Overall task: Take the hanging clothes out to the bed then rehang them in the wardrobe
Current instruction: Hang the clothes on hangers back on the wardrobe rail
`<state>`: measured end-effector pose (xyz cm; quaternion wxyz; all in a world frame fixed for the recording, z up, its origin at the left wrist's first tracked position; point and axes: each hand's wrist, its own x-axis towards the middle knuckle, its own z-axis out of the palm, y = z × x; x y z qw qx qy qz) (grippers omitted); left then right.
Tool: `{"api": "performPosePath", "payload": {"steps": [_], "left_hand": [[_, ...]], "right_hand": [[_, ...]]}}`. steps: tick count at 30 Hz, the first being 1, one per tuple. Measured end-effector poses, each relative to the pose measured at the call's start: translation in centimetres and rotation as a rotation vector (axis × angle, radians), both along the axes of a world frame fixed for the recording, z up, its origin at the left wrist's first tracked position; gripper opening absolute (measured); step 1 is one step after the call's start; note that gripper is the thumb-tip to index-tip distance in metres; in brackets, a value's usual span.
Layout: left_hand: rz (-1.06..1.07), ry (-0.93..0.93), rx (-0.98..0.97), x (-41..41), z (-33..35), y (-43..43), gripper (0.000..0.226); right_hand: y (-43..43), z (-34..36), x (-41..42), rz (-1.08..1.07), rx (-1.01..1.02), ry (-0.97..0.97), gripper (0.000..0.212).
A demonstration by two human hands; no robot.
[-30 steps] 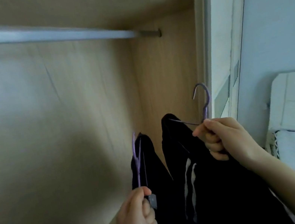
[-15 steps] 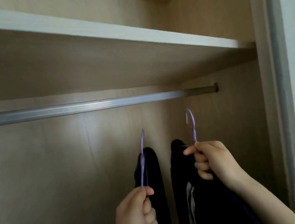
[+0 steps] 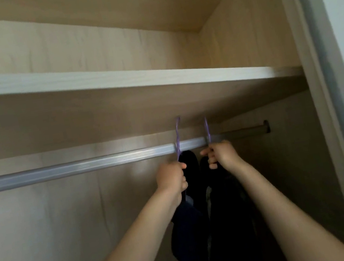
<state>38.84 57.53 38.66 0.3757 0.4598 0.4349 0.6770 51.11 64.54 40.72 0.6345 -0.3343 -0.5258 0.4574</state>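
Clothes [image 3: 224,224], two dark garments on purple hangers, dangle just under the rail [image 3: 69,169] near the right end of the wardrobe [image 3: 264,33]. Our left hand [image 3: 171,177] is closed around the neck of the left hanger [image 3: 178,138]; our right hand [image 3: 222,153] pinches the neck of the right hanger [image 3: 207,131]. Both hooks stand above the rail line, under the shelf [image 3: 111,81]. We cannot tell whether either hook is already over the rail or only in front of it, since the view is blurred there

We judge this as the rehanging step, close to its end for these two pieces. What could go wrong: if we let go before a hook sits fully over the rail, that garment drops to the wardrobe floor. The gap between rail and shelf looks tight, so a hook lifted too high may knock the shelf's underside and twist out of line. The two hangers are near each other, so the fabric may bunch or one hook may snag the other as we lower them
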Motion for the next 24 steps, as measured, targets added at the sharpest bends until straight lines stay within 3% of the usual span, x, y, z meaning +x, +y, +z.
{"api": "performPosePath", "payload": {"steps": [6, 15, 24], "left_hand": [[-0.028, -0.010, -0.095, 2.2, -1.6, 3.8, 0.031], [-0.236, -0.014, -0.222, 5.9, -3.2, 8.1, 0.036], [-0.318, -0.017, -0.253, 10.2, -3.9, 11.5, 0.038]], "right_hand": [[3.7, -1.4, 0.9, -0.009, -0.049, -0.049, 0.035], [7.1, -3.3, 6.4, -0.219, -0.177, -0.246, 0.033], [8.3, -4.0, 10.0, -0.174, -0.224, -0.108, 0.037]]}}
